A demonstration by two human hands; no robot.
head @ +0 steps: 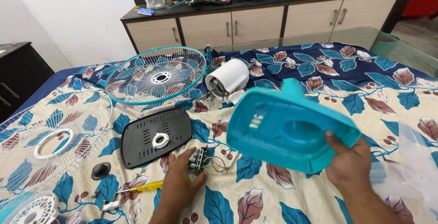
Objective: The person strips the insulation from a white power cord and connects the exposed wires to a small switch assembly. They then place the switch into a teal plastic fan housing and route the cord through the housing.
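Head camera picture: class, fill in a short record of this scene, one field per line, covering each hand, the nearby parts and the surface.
Left hand: rests on a small switch block with wires
Right hand: holds up a teal plastic fan base shell, hollow side toward the camera
Beside left hand: yellow-handled screwdriver, black base plate
Farther back: teal-rimmed fan grille, white motor housing
Far left: white wire grille
Surface: leaf-patterned cloth

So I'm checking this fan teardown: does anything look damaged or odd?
Nothing looks broken. The switch block under the left hand trails loose wires, and the right hand holds the teal housing upturned.
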